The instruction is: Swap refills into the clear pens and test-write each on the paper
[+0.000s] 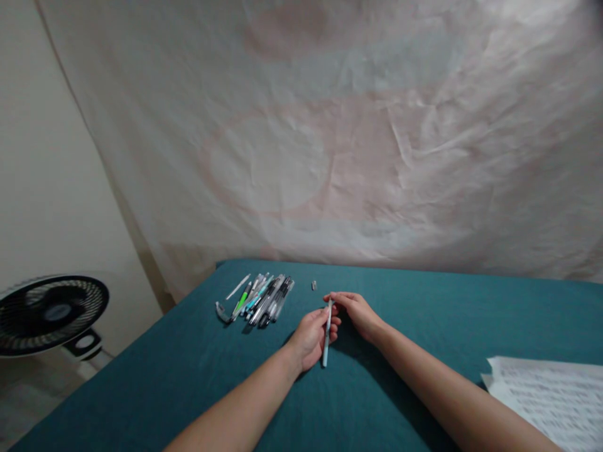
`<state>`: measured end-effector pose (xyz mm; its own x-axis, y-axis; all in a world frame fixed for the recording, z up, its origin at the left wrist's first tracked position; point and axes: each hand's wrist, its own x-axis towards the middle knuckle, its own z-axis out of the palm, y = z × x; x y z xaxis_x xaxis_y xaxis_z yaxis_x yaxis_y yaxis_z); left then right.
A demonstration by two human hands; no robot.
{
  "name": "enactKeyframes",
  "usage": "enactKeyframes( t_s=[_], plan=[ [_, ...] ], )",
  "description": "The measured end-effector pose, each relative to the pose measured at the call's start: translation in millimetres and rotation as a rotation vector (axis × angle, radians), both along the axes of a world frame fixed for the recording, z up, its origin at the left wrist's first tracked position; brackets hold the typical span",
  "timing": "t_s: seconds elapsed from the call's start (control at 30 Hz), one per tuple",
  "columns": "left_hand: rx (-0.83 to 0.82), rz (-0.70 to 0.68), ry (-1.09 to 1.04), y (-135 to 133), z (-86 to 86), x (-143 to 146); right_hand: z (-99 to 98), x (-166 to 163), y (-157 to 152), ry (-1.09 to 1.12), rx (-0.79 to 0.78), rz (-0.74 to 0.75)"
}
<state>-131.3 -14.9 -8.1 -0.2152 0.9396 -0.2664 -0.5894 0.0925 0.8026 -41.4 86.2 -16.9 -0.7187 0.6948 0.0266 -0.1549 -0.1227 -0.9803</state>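
A slim pale pen (326, 342) stands out lengthwise between my hands, its lower end pointing toward me. My left hand (311, 339) is closed around the pen's middle, with the thumb on top. The fingertips of my right hand (355, 312) pinch the pen's far end; the exact contact there is too small to make out. Just beyond the hands lies a small grey-and-white piece (314, 285), its kind unclear. To the left is a pile of pens (271, 301), mostly clear and black, with a bright green one (244, 295) among them.
A teal cloth (226, 389) covers the table. Sheets of paper with writing (551, 392) lie at the right front. A black fan (54, 314) stands off the table's left edge. Behind the table hangs a wrinkled pale sheet (377, 157).
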Motion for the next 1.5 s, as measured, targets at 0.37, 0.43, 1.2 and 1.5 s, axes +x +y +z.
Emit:
enactKeyframes(
  t_s=[0.37, 0.43, 1.2, 1.5],
  plan=[
    [0.025, -0.018, 0.028, -0.4, -1.7, 0.1, 2.1, 0.3, -3.5, -0.001, 0.040, -0.063],
    [0.026, -0.014, 0.028, -0.5, -1.0, 0.2, 1.8, 0.5, -2.8, -0.002, 0.023, -0.044],
    [-0.002, -0.012, 0.045, -0.7, -1.2, 1.3, 0.1, -3.9, 5.1, 0.047, -0.003, -0.130],
    [0.085, -0.033, 0.026, -2.9, 1.0, 0.5, 5.2, -2.5, 8.0, 0.019, -0.032, -0.116]
  ],
)
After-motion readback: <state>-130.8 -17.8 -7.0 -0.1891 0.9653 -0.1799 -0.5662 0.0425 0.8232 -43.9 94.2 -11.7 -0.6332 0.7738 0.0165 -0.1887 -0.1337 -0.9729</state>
